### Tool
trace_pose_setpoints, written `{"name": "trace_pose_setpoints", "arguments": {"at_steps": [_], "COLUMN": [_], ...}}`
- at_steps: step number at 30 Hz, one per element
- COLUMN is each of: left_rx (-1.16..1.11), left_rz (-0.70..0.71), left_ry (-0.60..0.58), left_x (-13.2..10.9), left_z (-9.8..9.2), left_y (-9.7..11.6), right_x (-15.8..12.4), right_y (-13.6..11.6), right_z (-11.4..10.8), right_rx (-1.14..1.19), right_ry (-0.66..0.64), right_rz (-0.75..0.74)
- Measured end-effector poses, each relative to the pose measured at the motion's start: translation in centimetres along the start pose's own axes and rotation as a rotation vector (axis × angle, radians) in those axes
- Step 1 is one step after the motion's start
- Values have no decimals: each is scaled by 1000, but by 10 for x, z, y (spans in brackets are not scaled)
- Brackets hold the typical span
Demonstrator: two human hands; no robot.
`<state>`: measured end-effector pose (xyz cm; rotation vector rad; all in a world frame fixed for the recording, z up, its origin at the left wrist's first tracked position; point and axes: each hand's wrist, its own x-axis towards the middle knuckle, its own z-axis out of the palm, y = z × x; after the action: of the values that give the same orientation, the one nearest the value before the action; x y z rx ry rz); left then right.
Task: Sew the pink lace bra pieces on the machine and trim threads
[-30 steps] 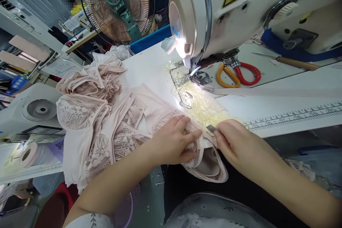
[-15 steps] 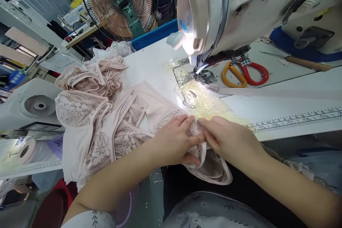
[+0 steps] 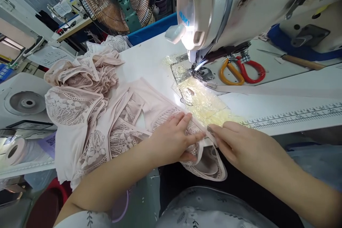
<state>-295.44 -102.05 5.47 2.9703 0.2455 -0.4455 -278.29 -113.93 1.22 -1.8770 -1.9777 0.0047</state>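
Observation:
A pale pink lace bra lies at the table's front edge, one cup hanging over my lap. My left hand rests flat on its lace with the fingers spread. Between the thumb and fingers of my right hand, the edge of the bra is pinched just to the right of my left fingertips. A sewing machine stands beyond both hands, its lamp lighting the needle area. The bra's underside and part of its band are hidden by my hands.
More pink lace bras are heaped at the left. Scissors with red and orange handles lie under the machine head. A ruler strip runs along the table's front edge. At the back stands a fan, and another machine is far left.
My right hand has slid a little to the right along the bra's edge, away from my left hand. My left hand stays spread on the lace. The view has shifted slightly.

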Motion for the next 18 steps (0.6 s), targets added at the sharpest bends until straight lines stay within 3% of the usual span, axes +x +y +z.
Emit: {"name": "trace_pose_setpoints", "arguments": {"at_steps": [8,18], "left_rx": [-18,-17], "left_rz": [18,-5], "left_ry": [11,-32], "left_x": [-1,1], "left_z": [-1,-1], "left_y": [-1,0], "right_x": [19,-6], "right_y": [-4,-1], "right_z": [15,-1], "right_rx": [3,14], "right_ry": [-52,-41], "right_rz": [47,-74]}}
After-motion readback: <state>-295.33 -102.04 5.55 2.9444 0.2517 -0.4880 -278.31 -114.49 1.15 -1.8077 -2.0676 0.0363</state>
